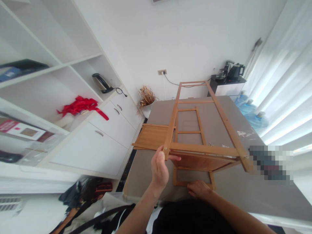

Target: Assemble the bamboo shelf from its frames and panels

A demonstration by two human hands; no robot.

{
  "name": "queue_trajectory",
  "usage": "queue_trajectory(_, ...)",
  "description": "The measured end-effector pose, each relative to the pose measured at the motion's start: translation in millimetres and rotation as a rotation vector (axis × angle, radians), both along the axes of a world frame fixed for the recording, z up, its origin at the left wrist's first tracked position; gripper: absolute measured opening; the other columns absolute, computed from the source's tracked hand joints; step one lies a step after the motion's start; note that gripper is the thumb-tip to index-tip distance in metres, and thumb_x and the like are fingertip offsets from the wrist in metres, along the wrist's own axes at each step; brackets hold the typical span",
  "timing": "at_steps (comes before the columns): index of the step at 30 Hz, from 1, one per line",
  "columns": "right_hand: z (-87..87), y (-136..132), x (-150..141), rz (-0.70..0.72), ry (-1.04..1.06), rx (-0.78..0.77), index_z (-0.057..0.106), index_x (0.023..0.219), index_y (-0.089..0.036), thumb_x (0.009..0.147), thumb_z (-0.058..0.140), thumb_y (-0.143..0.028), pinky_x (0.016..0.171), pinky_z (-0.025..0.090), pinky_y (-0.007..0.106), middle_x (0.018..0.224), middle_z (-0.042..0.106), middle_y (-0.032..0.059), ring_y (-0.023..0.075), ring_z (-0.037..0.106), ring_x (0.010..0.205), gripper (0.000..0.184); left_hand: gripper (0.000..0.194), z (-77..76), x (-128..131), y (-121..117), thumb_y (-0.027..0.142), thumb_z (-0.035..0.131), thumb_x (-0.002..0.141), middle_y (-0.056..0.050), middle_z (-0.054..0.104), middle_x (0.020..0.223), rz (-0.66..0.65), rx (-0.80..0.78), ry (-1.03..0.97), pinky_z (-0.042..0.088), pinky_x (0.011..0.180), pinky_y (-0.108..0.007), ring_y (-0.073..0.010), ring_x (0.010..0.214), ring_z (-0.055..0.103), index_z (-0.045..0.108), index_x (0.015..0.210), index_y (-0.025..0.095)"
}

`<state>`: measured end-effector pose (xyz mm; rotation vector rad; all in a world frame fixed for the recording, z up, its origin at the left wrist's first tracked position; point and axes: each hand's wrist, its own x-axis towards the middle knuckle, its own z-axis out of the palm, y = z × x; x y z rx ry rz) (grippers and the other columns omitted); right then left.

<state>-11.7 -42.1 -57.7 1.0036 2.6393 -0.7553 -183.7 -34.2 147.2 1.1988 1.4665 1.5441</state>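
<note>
A wooden frame (202, 148), seemingly part of a small shelf or stand, rises from the grey table in front of me. My left hand (159, 169) grips the near left corner of its upper side, thumb up and fingers beneath the rail. Below it, a wooden panel (197, 161) joins a lower ladder-like frame (200, 130) that rests on the table. My right hand (198, 189) is closed over the near bottom rail, its fingertips partly hidden. Left of the frame lies a slatted wooden panel (152, 136) on the table.
Small metal hardware (211, 144) and white scraps (243, 133) lie on the grey table (243, 188). White shelving (80, 139) stands left, holding red ribbon (81, 106) and a kettle (101, 83). Water jugs (255, 120) stand right, and a pixelated patch covers part of the table's right side.
</note>
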Motion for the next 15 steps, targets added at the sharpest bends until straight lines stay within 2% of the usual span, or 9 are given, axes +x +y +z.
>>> queue_trajectory(3,-1.0,5,10,-0.009,0.008,0.022,0.063,0.095,-0.021,0.085,0.043,-0.023,0.071,0.044,0.032,0.091,0.068,0.0072,0.0229,0.063,0.085,0.023,0.051,-0.4,1,1,0.038,0.025,0.09,-0.008,0.071,0.066,0.008,-0.003,0.001,0.045,0.09,-0.038,-0.0248,0.089,0.067,0.069,0.082,0.014)
queue_trajectory(6,-3.6,6,21,0.078,0.037,0.031,0.063,0.099,-0.021,0.08,0.054,-0.025,0.072,0.044,0.031,0.095,0.067,0.006,0.0226,0.062,0.087,0.021,0.05,-1.0,1,1,0.037,0.025,0.09,-0.008,0.071,0.066,0.003,0.005,-0.023,0.046,0.088,-0.038,-0.0241,0.087,0.067,0.068,0.084,0.013)
queue_trajectory(8,-6.5,3,24,0.167,0.069,0.041,0.062,0.103,-0.023,0.075,0.06,-0.025,0.071,0.044,0.031,0.097,0.065,0.005,0.0229,0.061,0.087,0.027,0.049,-1.5,1,1,0.037,0.025,0.091,-0.007,0.071,0.065,-0.003,0.012,-0.034,0.047,0.087,-0.038,-0.024,0.085,0.067,0.067,0.088,0.012)
queue_trajectory(13,-19.4,-4,15,0.356,0.167,0.068,0.056,0.115,-0.034,0.084,0.048,-0.015,0.063,0.042,0.029,0.098,0.063,0.0022,0.0203,0.061,0.084,0.037,0.05,-1.8,0,1,0.036,0.024,0.092,-0.008,0.072,0.068,-0.016,0.024,-0.009,0.045,0.088,-0.037,-0.024,0.09,0.066,0.067,0.091,0.012)
queue_trajectory(15,-27.0,-5,7,0.399,0.209,0.068,0.056,0.115,-0.036,0.086,0.048,-0.017,0.06,0.041,0.028,0.096,0.063,0.0015,0.0197,0.061,0.082,0.036,0.048,-1.3,0,1,0.036,0.023,0.092,-0.007,0.072,0.067,-0.013,0.025,0.004,0.046,0.085,-0.036,-0.0238,0.088,0.066,0.066,0.095,0.012)
